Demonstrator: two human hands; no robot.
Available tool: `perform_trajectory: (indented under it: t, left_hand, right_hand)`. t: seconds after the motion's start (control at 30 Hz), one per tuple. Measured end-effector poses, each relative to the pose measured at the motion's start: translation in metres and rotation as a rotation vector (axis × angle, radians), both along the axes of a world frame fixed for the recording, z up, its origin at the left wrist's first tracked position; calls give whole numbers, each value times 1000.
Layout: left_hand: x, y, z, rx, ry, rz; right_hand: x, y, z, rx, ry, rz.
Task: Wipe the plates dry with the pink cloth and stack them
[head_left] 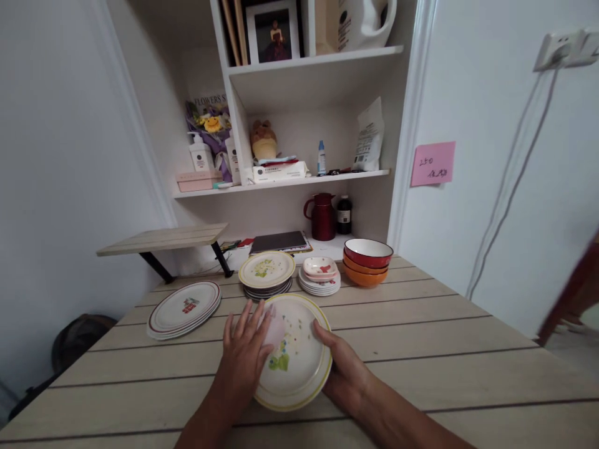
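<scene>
A cream plate (299,368) with a yellow rim and a green leaf and flower pattern is held tilted above the table, in front of me. My right hand (349,377) grips its right edge, thumb on the face and fingers behind. Across the plate's upper left lies my left hand (248,343), fingers spread, pressing a pale pink cloth-like piece (276,329) against the surface. The hand hides part of that piece, so its exact kind is unclear. Just beyond, a similar yellow-rimmed plate (266,269) tops a stack of dark-edged plates (269,291).
Oval plates (185,308) are stacked at the left of the slatted table (421,355). Small white plates (321,287) with little dishes (320,267) stand near red and orange bowls (367,262). Behind are a raised wooden shelf (163,239), a red jug (322,217) and a dark bottle (344,215).
</scene>
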State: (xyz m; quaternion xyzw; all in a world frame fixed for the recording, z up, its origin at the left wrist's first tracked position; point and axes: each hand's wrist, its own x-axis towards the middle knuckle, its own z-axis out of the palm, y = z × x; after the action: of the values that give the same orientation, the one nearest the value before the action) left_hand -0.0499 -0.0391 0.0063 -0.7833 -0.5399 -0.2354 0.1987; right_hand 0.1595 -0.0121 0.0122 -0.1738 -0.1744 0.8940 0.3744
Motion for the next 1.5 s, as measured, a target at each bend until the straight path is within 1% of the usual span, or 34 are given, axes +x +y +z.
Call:
perform_trajectory:
  t: [0.07,0.2,0.23,0.33,0.47,0.57,0.63,0.73,0.8,0.9,0.97,1.0,1.17,1.33,1.43,1.5]
  left_hand:
    - [4,1,2,22,27,-32]
    - [9,3,2,-10,75,-245]
    - [9,3,2,-15,68,-281]
    - [9,2,3,-16,12,-311]
    - [7,1,7,11,-21,-265]
    - [7,3,8,92,-49,-189]
    - [7,3,7,139,-94,-150]
    - [8,2,7,194,-142,-126]
    - [10,-1,9,245,-127,-83]
    - [11,-6,10,322,-103,38]
    - [12,-7,9,331,-101,47]
    - [13,-5,7,321,-101,18]
    - [22,8,-2,239,-119,-211]
    - [38,11,-1,131,-151,-414]
    - [46,8,0,93,-128,-485]
    - [49,7,0,116,-89,-505]
  right_hand:
    - [2,2,-2,20,17,9]
    - [4,3,-5,90,-9,37]
    - [4,1,-4,106,-26,41]
    - [4,-5,-2,159,-65,62]
    - [2,-12,-2,212,-106,123]
    - [1,-12,-4,217,-74,100]
    - [1,-10,-4,207,-47,87]
    - [2,-10,0,194,-33,96]
    - [2,-11,3,181,-25,102]
    - [2,-14,6,143,-26,104]
    - [2,-15,7,130,-47,93]
    - [2,-16,6,132,-53,84]
    - [0,-13,3,165,-22,56]
    - [0,-9,4,92,42,34]
    - [3,-5,5,51,3,42]
    - [5,-1,5,55,-23,44]
